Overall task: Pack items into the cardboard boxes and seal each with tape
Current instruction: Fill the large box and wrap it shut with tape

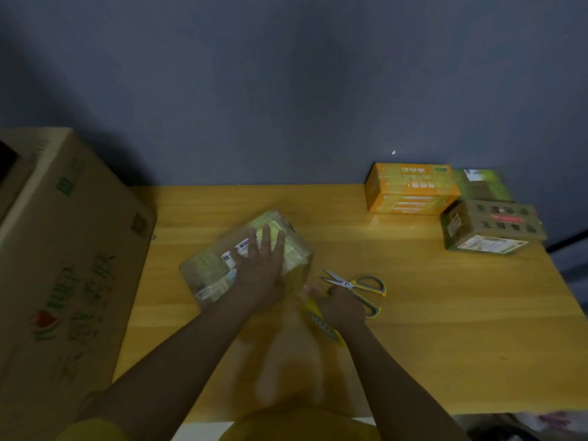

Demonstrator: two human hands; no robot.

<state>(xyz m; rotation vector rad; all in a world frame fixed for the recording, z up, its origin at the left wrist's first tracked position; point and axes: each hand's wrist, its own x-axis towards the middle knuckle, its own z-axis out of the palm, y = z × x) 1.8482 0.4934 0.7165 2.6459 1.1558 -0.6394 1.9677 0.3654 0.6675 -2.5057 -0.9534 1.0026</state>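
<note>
- Small cardboard box (251, 259) at mid-bench, wrapped in glossy clear tape; white barcode label on top, print too blurred to read.
- Long axis from near left to far right.
- Left hand (262, 265) flat on the box top, fingers straight and spread, pressing down.
- Right hand (339, 305) just right of the box's near corner, fingers curled round a yellow toothed tape dispenser (321, 323).
- Yellow-and-grey scissors (358, 289) on the bench (445, 329), blades apart, tips pointing left, partly under the right hand.
- Large carton (63, 265) at left with green characters and a red emblem, illegible.
- Orange box (410, 189) far right, lettering upside down; brown printed box (490, 229) beside it.
</note>
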